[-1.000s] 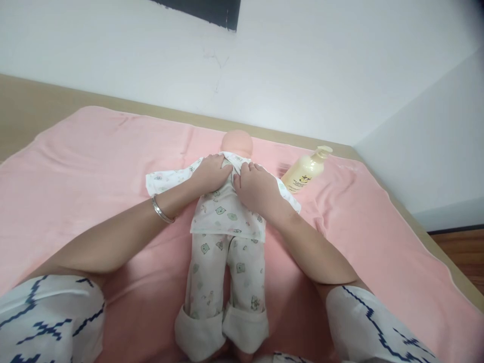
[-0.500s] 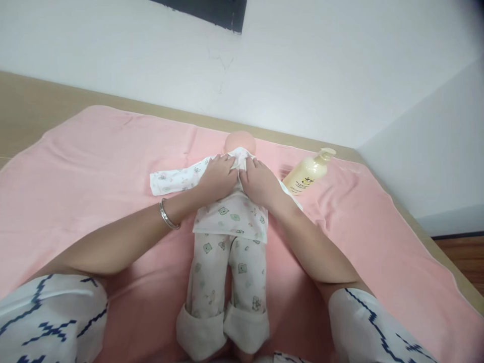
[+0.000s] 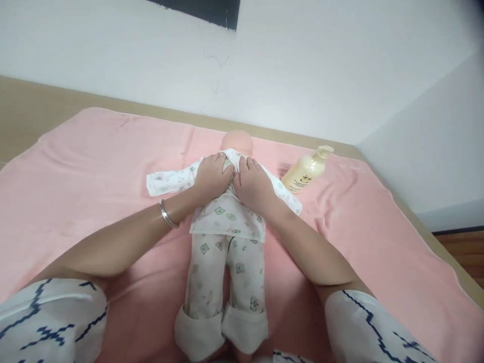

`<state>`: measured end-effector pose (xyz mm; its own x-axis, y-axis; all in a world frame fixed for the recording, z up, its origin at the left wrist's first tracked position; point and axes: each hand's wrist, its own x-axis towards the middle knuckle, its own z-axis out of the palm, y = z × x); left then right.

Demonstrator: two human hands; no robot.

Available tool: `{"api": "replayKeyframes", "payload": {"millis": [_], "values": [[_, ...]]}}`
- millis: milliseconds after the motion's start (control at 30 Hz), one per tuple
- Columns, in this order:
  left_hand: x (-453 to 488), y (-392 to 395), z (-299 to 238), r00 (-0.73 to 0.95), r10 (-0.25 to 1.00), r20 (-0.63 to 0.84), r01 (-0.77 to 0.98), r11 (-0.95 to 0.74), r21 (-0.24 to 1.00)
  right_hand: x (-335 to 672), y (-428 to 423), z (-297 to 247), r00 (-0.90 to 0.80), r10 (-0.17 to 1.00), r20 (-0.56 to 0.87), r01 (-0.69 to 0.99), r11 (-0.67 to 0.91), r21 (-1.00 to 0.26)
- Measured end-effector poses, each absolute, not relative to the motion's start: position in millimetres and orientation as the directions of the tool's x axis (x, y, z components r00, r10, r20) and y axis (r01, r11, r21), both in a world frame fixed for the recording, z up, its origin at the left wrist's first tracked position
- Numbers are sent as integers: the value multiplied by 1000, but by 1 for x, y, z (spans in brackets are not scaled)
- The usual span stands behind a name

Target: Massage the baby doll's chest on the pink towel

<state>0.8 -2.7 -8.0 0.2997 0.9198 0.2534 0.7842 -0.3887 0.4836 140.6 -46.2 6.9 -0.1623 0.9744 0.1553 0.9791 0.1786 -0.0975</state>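
Observation:
A baby doll (image 3: 237, 142) lies lengthwise before me, its bare rounded head at the far end. It wears a white printed top (image 3: 223, 218) and matching trousers (image 3: 244, 272) with wide turned-up cuffs. My left hand (image 3: 213, 176) rests on the left upper part of the doll's torso, fingers stretched out flat. Beside it my right hand (image 3: 254, 185) lies on the right upper torso, also flat. The thumbs come close together over the midline, where the cloth is creased. The left sleeve (image 3: 172, 181) spreads sideways; my right hand and forearm partly cover the other sleeve (image 3: 285, 195).
A cream pump bottle (image 3: 307, 170) leans or lies tilted to the right of the doll. A pink blanket (image 3: 94, 201) is under everything, over a wooden surface (image 3: 22, 108). A white wall (image 3: 295, 75) rises behind, with a dark panel (image 3: 212, 10) on it.
The view has shifted slightly. My hands stay on the doll's upper torso, with the right fingers slightly moved and the cloth between the hands creased differently. More of the right sleeve shows.

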Motion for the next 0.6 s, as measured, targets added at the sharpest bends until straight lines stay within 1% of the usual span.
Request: {"api": "replayKeyframes", "payload": {"millis": [100,333,467,600], "values": [[0,-2,-9,296,916,272,766,-398,505,140,-47,8,-154,977,149,981,169,-95],[0,-1,-11,296,915,274,765,-399,505,139,-48,8,-146,979,139,983,159,-88],[0,-1,-10,305,914,266,778,-401,484,138,-49,8,-106,984,145,985,124,-120],[1,-2,-7,310,915,257,786,-399,472,136,-52,11,-84,988,129,987,100,-123]]}}
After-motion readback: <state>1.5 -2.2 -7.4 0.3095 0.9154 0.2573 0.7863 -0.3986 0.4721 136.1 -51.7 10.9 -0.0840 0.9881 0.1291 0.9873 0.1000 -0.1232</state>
